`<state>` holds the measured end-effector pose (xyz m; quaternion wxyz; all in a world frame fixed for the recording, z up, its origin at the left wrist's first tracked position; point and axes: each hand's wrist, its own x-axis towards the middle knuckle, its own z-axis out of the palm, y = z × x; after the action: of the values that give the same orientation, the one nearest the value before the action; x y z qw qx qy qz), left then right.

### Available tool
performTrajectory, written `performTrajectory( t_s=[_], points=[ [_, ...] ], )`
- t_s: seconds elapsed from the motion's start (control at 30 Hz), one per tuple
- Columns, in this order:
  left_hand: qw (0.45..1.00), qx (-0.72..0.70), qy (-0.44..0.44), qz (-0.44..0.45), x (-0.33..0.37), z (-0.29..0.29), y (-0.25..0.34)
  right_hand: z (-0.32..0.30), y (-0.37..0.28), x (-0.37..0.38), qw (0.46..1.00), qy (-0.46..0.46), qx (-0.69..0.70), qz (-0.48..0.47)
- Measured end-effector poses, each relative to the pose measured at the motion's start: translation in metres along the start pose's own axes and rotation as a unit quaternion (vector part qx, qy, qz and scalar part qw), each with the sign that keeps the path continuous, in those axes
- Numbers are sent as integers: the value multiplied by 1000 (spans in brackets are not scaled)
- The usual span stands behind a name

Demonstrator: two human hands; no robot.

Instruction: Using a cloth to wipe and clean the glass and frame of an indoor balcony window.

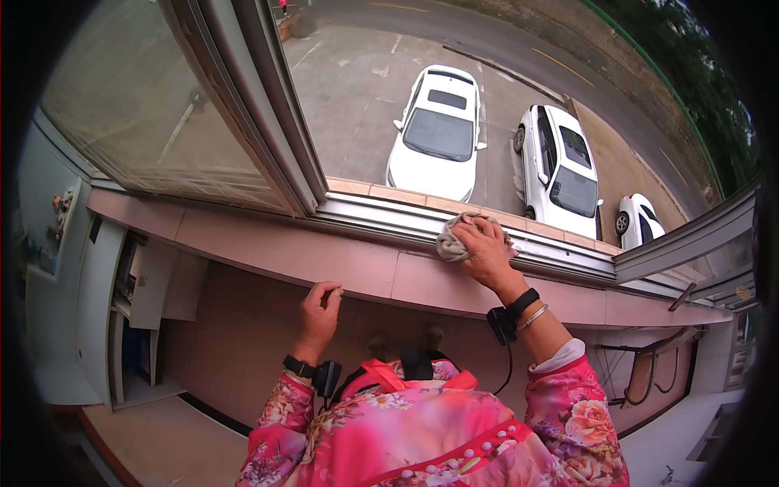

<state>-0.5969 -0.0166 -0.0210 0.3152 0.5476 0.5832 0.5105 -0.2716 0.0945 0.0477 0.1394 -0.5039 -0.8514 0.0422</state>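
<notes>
My right hand [484, 250] presses a crumpled beige-grey cloth [452, 243] onto the metal window track [381, 224] along the sill. Its fingers are bent over the cloth, and part of the cloth is hidden beneath them. Apart from the sill, on its near side, my left hand [320, 315] is raised with its fingers curled in and the thumb close to them. Whether anything small sits in that curl I cannot make out. Below both hands runs the pink sill ledge [357, 266].
A sliding window pane [154, 105] covers the left of the opening. At the right, another window frame [690, 243] swings outward. Parked white cars [438, 134] stand far below outside. An open cabinet [134, 300] is at the left, and a folded metal-framed chair [653, 365] at the right.
</notes>
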Motion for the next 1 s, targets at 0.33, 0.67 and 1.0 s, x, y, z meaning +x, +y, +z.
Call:
performTrajectory(
  t_s=[0.33, 0.67, 1.0],
  points=[
    [999, 17, -12, 23, 31, 34, 23, -43, 117, -126, 985, 22, -50, 165],
    [997, 49, 26, 52, 51, 45, 21, -60, 224, -213, 965, 72, -105, 230],
    [944, 261, -9, 203, 123, 26, 87, -54, 223, -214, 967, 120, -117, 192]
  ],
)
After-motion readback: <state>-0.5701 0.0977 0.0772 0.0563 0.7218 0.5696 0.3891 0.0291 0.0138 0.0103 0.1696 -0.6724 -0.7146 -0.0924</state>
